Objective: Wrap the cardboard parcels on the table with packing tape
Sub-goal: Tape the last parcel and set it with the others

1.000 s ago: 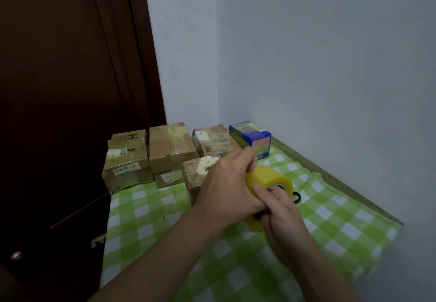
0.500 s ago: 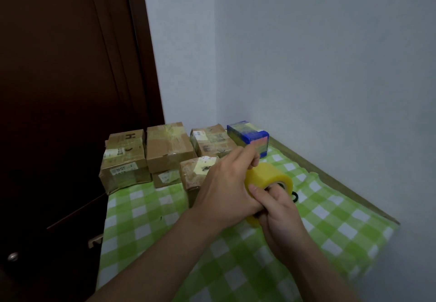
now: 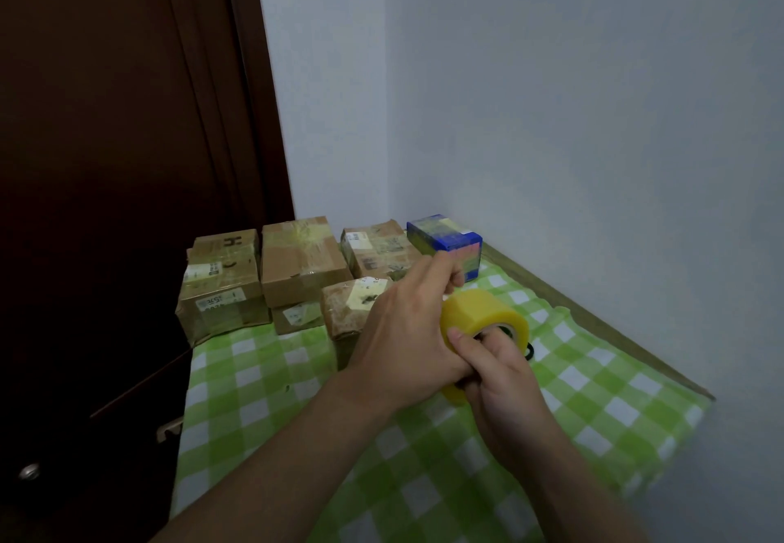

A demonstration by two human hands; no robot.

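Step in hand looks like starting the tape: tape roll (image 3: 479, 317) is held just above the worktop (image 3: 297, 394). The right hand (image 3: 500, 381) grips it, fingers in the core, and the left hand (image 3: 407, 330) pinches at its top edge; free end not discernible. Next: peel out a length and stick it on the small parcel (image 3: 345, 313) just behind-left of the roll.

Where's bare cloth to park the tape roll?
Free: checked cloth left of the left hand, from the cardboard parcels to the near edge; also right of the tape roll, toward the wall-side edge. Crowded: far end, parcels and blue box packed side by side.
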